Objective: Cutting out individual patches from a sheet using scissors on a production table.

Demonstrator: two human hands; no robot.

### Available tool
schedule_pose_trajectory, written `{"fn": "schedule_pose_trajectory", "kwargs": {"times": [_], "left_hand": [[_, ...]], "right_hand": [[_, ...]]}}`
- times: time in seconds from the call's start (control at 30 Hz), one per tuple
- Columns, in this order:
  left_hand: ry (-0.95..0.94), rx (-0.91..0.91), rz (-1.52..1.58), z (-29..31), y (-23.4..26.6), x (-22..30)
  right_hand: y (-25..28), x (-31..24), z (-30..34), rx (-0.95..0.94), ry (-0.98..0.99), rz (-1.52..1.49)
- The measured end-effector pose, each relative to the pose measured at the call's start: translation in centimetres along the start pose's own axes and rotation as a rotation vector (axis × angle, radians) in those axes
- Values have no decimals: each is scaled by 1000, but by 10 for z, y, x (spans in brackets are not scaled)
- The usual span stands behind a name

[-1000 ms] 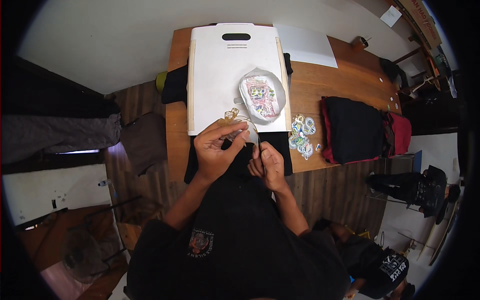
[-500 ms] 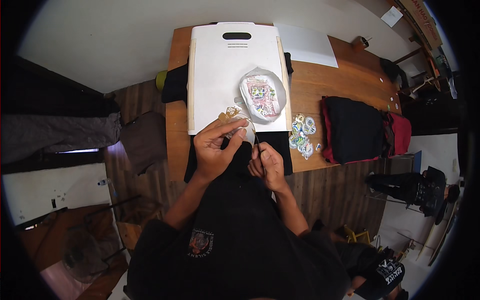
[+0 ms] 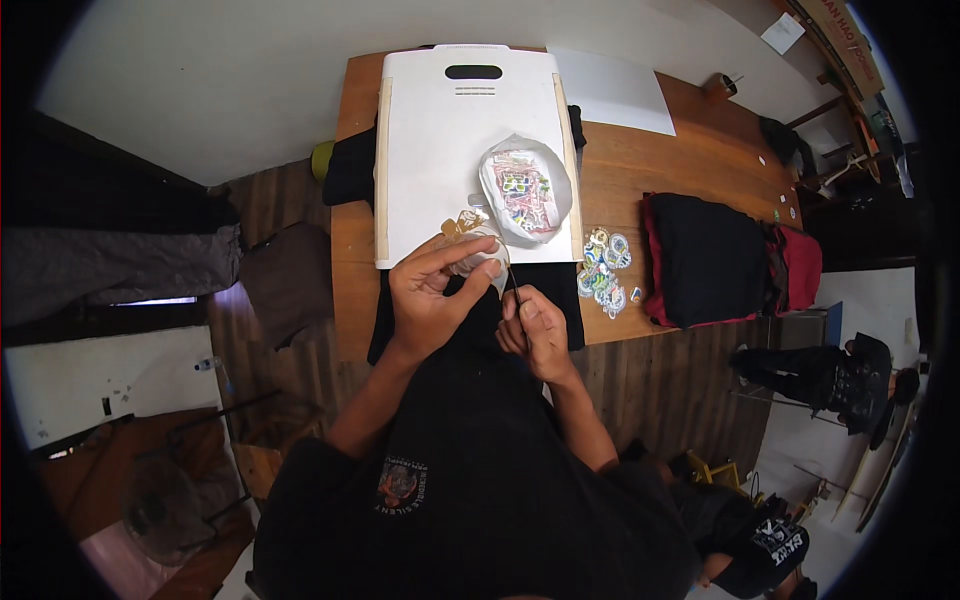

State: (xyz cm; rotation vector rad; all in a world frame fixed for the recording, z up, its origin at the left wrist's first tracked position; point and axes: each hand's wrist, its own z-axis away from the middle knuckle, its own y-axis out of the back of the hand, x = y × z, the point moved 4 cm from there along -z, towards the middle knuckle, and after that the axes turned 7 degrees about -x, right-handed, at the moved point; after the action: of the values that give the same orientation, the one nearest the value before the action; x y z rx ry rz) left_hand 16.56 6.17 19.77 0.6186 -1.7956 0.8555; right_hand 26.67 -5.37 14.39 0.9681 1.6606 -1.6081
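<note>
Pinched between the thumb and fingers of my left hand (image 3: pixel 438 283) is a pale, thin cut piece (image 3: pixel 480 252) with gold patches along its far edge. My right hand (image 3: pixel 537 327) closes around a slim dark tool (image 3: pixel 513 279); its tip meets the right edge of the pale piece, and its exact kind is too small to make out. Both hands are over the near edge of a white board (image 3: pixel 430 150). Just beyond them on the board stands an open white bag (image 3: pixel 562 205) with colourful printed pieces inside.
Several cut-out stickers or patches (image 3: pixel 604 270) lie on the wooden table (image 3: pixel 625 170) right of the board. Farther right are folded black and red garments (image 3: pixel 705 260). A white sheet (image 3: pixel 610 90) and a brown cup (image 3: pixel 720 87) sit toward the back. Two other people are at the right.
The pale piece has turned slightly in my left hand, its gold part shifting. The dark tool's tip has moved slightly against its edge. Both hands stay almost in place.
</note>
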Motion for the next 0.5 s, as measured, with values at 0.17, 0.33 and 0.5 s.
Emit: {"fn": "schedule_pose_trajectory", "kwargs": {"times": [0.17,0.33,0.5], "left_hand": [[4,-5,-19,0,-1,1],[2,-5,-20,-1,-1,0],[-12,-23,-38,-1,0,0]], "right_hand": [[1,0,0,-1,2,-3],[1,-1,-1,-2,5,-7],[0,-1,0,2,-17,-14]]}}
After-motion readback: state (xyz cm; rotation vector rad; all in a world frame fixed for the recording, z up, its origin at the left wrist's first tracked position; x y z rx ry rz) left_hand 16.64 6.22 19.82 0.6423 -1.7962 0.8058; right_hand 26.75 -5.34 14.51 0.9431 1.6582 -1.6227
